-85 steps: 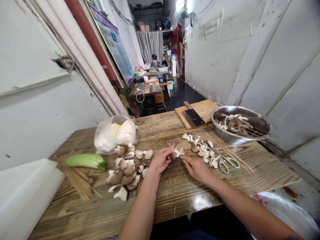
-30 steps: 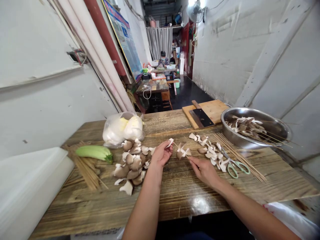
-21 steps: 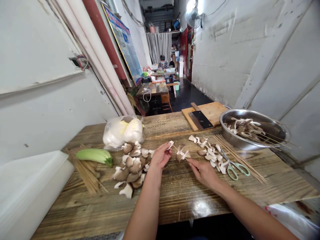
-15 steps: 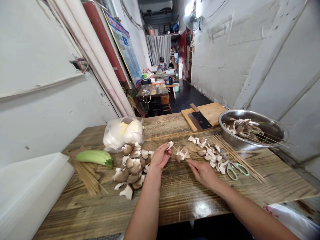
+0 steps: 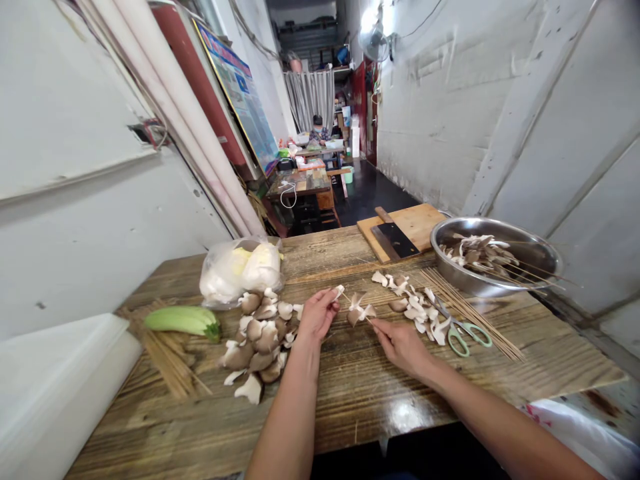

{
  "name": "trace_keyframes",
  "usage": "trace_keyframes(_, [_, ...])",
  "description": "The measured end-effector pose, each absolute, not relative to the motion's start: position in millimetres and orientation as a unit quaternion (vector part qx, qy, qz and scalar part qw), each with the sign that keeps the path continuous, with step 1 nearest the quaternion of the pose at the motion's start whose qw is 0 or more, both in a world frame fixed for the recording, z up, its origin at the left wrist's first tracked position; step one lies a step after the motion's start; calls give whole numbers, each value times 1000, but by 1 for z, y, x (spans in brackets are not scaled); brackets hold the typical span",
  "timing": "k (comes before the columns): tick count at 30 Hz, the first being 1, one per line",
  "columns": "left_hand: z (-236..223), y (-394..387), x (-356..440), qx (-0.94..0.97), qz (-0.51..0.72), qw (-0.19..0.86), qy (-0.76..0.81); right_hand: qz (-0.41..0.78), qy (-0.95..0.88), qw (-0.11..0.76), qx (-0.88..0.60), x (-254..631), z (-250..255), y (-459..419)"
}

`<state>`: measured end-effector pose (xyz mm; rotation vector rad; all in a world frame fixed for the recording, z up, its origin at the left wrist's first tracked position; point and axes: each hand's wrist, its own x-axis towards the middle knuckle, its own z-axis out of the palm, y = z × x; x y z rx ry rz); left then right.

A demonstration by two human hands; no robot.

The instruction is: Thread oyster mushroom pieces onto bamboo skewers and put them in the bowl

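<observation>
Between thumb and fingers, my left hand (image 5: 320, 313) pinches a small mushroom piece (image 5: 339, 290) at the tip of a thin wooden skewer. My right hand (image 5: 400, 343) grips that skewer (image 5: 369, 319) lower down. Oyster mushroom pieces (image 5: 359, 311) are threaded on it between the two hands. Just left of my left hand lies a heap of brown-capped oyster mushrooms (image 5: 265, 337). Torn mushroom pieces (image 5: 417, 310) are spread beyond my right hand, with green-handled scissors (image 5: 465, 333) beside them.
A steel bowl (image 5: 493, 283) at the right holds skewered mushrooms. A cleaver (image 5: 395, 240) rests on a wooden cutting board (image 5: 423, 223). Bare skewers (image 5: 475, 313) lie near the scissors. At left are a green gourd (image 5: 180, 320), more skewers (image 5: 167, 363), a plastic bag (image 5: 240, 270) and a white box (image 5: 100, 380).
The whole view has shifted slightly. My left hand has brought the mushroom piece onto the skewer's tip; my right hand keeps its hold on the skewer.
</observation>
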<state>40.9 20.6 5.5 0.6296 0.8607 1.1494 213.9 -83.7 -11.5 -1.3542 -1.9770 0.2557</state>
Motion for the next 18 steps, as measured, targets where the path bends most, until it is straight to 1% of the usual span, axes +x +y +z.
trace_keyframes(9, [7,17,42,335,509,686,397,101,-761,379,-517,214,-13,-83])
trace_keyframes(14, [5,6,51,377,447,709,395,108,-750,389,-524,215,-15,-82])
trace_keyframes(18, [6,8,48,365,431,729,387,106,-737,404,-531,212,-17,-81])
